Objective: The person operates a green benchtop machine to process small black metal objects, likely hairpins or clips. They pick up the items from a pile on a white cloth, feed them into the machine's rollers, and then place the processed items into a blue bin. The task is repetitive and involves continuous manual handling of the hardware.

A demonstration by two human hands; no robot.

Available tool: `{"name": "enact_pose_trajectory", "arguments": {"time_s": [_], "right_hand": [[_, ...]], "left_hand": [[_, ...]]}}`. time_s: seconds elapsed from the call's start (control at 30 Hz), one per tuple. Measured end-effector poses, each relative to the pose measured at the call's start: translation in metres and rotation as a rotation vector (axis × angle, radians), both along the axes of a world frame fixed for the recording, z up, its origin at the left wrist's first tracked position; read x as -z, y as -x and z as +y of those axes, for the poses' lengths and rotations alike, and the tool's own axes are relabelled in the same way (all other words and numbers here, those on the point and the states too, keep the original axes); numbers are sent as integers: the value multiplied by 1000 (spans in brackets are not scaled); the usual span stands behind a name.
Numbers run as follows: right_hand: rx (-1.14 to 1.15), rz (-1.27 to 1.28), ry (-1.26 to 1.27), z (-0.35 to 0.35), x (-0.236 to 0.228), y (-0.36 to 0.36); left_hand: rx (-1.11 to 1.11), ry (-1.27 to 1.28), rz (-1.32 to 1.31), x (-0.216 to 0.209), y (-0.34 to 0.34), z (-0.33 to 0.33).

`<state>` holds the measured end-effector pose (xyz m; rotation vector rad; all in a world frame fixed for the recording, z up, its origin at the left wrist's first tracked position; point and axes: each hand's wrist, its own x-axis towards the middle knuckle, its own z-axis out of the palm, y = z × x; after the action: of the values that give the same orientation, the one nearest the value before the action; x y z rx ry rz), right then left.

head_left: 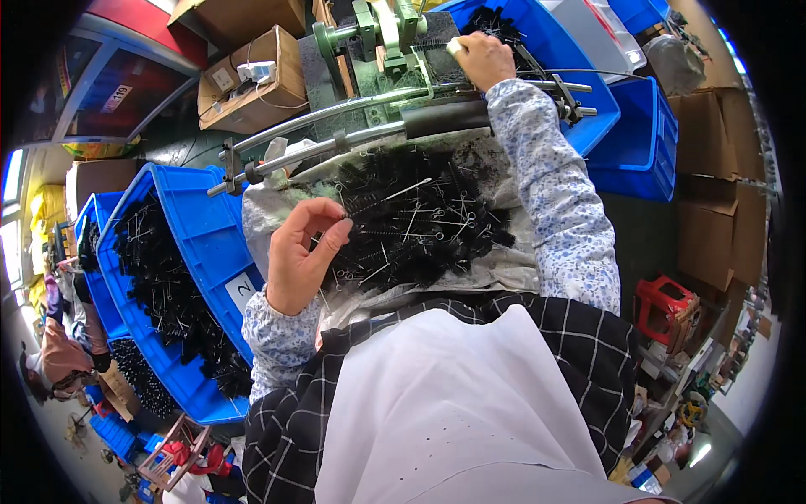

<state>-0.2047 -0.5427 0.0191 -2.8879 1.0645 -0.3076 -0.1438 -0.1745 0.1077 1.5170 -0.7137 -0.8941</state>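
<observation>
My left hand (pixel 294 252) is raised over my lap, thumb and forefinger pinching the bristle end of a small black wire brush (pixel 365 203). Its bare twisted-wire stem points away to the right. Beyond the metal rails, my right hand (pixel 485 63) is closed beside a green bench machine (pixel 388 38). Something pale yellow covers a fingertip there. From those fingers another dark, thin brush (pixel 431 44) runs left toward the machine's wheel; the grip itself is partly hidden. A heap of black wire brushes (pixel 420 239), some with looped ends, lies on a pale cloth below both hands.
Two steel rails (pixel 336 143) cross between me and the machine. A blue crate (pixel 210 294) of brushes stands at the left, and a blue bin (pixel 579 76) at the back right. A cardboard box (pixel 260 80) with sockets sits left of the machine. A red stool (pixel 663 311) is at the right.
</observation>
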Motion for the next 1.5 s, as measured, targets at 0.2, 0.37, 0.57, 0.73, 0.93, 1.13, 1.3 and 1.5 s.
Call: {"name": "enact_pose_trajectory", "arguments": {"time_s": [0.2,0.37,0.57,0.73,0.93,1.13,1.3,1.5], "right_hand": [[-64,77,-30,-29,-18,10],[-51,-163,240,-19,-47,53],[-628,-41,-831,165,-89,60],[-418,-244,-23,104,-55,22],[-126,-88,195,28,-3,-7],[-179,-142,157,20,12,-17],[-197,-192,92,20,15,-20],[-216,-72,198,14,10,-20]], "left_hand": [[38,30,-21,4,10,-13],[-42,79,-48,17,18,-25],[-139,119,-142,22,27,-36],[25,-59,-407,12,23,-29],[586,-221,-816,34,32,-23],[628,-214,-770,32,31,-20],[634,-269,-806,20,38,-12],[621,-289,-831,15,38,-17]]}}
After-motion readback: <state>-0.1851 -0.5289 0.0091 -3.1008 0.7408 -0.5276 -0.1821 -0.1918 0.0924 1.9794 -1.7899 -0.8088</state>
